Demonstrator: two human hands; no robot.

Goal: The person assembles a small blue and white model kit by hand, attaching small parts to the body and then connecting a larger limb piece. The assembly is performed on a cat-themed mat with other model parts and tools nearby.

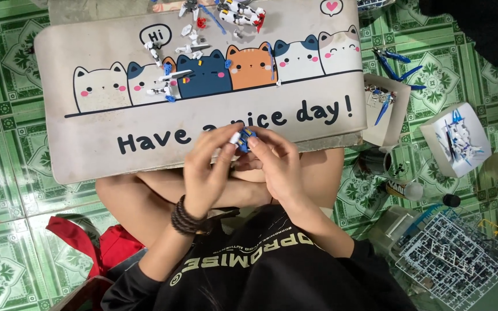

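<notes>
Because both hands work the small blue-and-white model piece (243, 139) in the air above the lap, at the near edge of the cat-printed mat (87, 155), a slip of the pinch could drop it to the green tiled floor (7, 190). Left hand (206, 170) and right hand (275, 164) have fingertips nearly closed on it from either side. Farther off, loose model parts (171, 80) lie scattered on the mat.
</notes>
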